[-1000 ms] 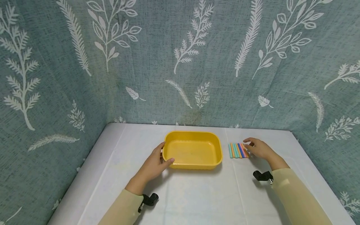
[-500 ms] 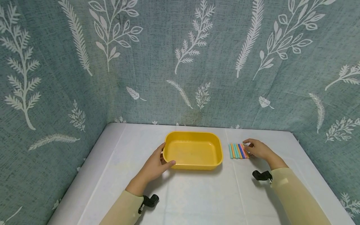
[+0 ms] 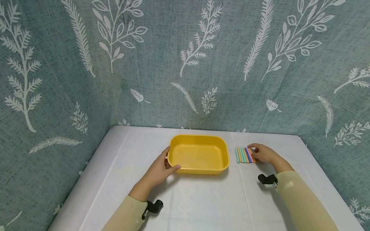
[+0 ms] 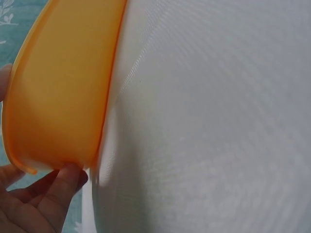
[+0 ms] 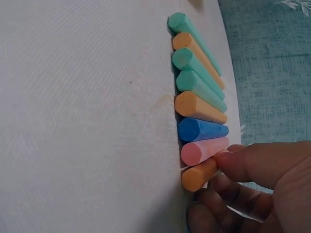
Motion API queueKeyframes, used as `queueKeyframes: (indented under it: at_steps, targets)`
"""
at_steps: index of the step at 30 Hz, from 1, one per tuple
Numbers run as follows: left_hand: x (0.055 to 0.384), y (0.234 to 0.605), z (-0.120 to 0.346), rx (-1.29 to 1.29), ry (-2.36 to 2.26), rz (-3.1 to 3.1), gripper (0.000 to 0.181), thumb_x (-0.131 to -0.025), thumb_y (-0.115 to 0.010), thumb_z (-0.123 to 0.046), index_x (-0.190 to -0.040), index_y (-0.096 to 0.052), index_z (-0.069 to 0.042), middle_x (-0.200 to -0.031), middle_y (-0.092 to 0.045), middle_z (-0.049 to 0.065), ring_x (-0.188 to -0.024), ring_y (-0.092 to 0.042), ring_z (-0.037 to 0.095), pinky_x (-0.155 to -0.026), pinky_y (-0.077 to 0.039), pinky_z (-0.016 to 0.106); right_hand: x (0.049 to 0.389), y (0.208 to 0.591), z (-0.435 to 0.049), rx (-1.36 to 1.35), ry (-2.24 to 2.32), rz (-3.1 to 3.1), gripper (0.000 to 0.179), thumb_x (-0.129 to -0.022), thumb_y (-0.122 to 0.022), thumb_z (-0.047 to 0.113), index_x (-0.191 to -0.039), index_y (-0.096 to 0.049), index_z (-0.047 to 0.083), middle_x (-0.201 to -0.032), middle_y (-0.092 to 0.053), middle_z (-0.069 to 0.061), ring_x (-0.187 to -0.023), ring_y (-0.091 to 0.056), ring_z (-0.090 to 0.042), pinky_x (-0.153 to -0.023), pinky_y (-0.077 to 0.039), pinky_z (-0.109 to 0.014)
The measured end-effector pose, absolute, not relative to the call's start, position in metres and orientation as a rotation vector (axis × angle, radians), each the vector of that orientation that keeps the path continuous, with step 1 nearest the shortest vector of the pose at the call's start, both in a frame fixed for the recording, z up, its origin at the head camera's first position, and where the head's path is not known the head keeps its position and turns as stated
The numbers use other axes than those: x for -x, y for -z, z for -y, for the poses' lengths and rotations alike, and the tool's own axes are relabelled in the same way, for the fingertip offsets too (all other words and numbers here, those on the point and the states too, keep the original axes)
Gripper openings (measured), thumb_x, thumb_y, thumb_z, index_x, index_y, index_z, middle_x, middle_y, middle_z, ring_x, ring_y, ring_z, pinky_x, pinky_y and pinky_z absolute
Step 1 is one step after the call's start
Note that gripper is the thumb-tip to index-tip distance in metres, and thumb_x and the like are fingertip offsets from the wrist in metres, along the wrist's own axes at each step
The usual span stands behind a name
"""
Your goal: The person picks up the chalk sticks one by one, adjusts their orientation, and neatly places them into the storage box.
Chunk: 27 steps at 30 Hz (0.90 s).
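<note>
A yellow plastic tub (image 3: 198, 154) stands on the white-covered table. At its left end my left hand (image 3: 157, 168) grips it, thumb over the near rim and fingers round the side. The left wrist view shows those fingers (image 4: 58, 189) against the tub's wall (image 4: 68, 87). To the right of the tub, several chalk sticks (image 3: 244, 155) lie side by side in a row: green, orange, blue and pink. My right hand (image 3: 263, 154) is at the row's right end. In the right wrist view its thumb and a finger pinch the last orange chalk stick (image 5: 197, 177), beside the pink chalk stick (image 5: 199, 151).
Teal cloth (image 3: 162, 80) printed with white leaves hangs behind the table and along both sides. White cloth (image 3: 208, 202) covers the table top. A black camera mount (image 3: 154, 206) sits at the left wrist and another black mount (image 3: 267, 179) at the right wrist.
My right hand has shifted slightly left, closer over the end of the chalk row, and its fingers have come onto the last orange stick. The left hand and tub hold still.
</note>
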<state>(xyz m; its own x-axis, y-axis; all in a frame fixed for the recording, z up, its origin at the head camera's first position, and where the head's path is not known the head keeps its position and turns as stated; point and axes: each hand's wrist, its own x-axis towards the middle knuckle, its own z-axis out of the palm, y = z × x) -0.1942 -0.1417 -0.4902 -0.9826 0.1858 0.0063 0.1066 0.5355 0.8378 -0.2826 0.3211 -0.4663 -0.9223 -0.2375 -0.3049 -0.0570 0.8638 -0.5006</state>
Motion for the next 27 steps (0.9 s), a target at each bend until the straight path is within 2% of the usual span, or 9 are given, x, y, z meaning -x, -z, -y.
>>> queueKeyframes:
  at_steps: [3, 10, 20, 23, 27]
  targets:
    - [0.195, 0.490, 0.141, -0.251, -1.450, -2.679, 0.101, -0.088, -0.078, -0.040, -0.161, -0.016, -0.009, -0.155, -0.037, 0.014, -0.128, -0.055, 0.031, -0.103, -0.050, 0.042, 0.286, 0.464, -0.321, 0.215, 0.689, -2.668, 0.048, -0.096, -0.056, 0.009, -0.142, -0.049, -0.004, -0.112, -0.058, -0.025, -0.079, -0.055, -0.024, -0.069, -0.048, -0.036]
    - [0.197, 0.491, 0.137, -0.242, -1.453, -2.680, 0.100, -0.089, -0.076, -0.040, -0.161, -0.015, -0.009, -0.157, -0.034, 0.016, -0.128, -0.055, 0.032, -0.103, -0.050, 0.041, 0.293, 0.463, -0.321, 0.189, 0.719, -2.634, 0.053, -0.088, -0.061, 0.005, -0.138, -0.049, -0.007, -0.093, -0.058, -0.014, -0.071, -0.054, -0.021, -0.062, -0.047, -0.033]
    - [0.196, 0.489, 0.134, -0.212, -1.489, -2.657, 0.099, -0.088, -0.079, -0.036, -0.161, -0.016, -0.012, -0.159, -0.033, 0.012, -0.128, -0.055, 0.031, -0.102, -0.050, 0.041, 0.292, 0.465, -0.324, 0.095, 0.898, -2.569, 0.053, -0.085, -0.059, 0.001, -0.136, -0.046, -0.009, -0.089, -0.058, -0.014, -0.063, -0.053, -0.019, -0.056, -0.047, -0.032]
    - [0.196, 0.488, 0.135, -0.210, -1.500, -2.647, 0.099, -0.088, -0.079, -0.036, -0.161, -0.016, -0.012, -0.160, -0.032, 0.012, -0.128, -0.056, 0.030, -0.101, -0.051, 0.040, 0.290, 0.467, -0.326, 0.066, 0.957, -2.565, 0.056, -0.084, -0.058, 0.000, -0.137, -0.045, -0.008, -0.087, -0.058, -0.014, -0.064, -0.053, -0.019, -0.056, -0.048, -0.033]
    - [0.196, 0.488, 0.135, -0.212, -1.496, -2.648, 0.099, -0.088, -0.079, -0.036, -0.161, -0.016, -0.012, -0.160, -0.031, 0.012, -0.128, -0.056, 0.030, -0.102, -0.051, 0.040, 0.287, 0.468, -0.328, 0.040, 0.995, -2.567, 0.054, -0.087, -0.059, 0.002, -0.139, -0.046, -0.007, -0.092, -0.056, -0.014, -0.067, -0.055, -0.020, -0.058, -0.052, -0.034]
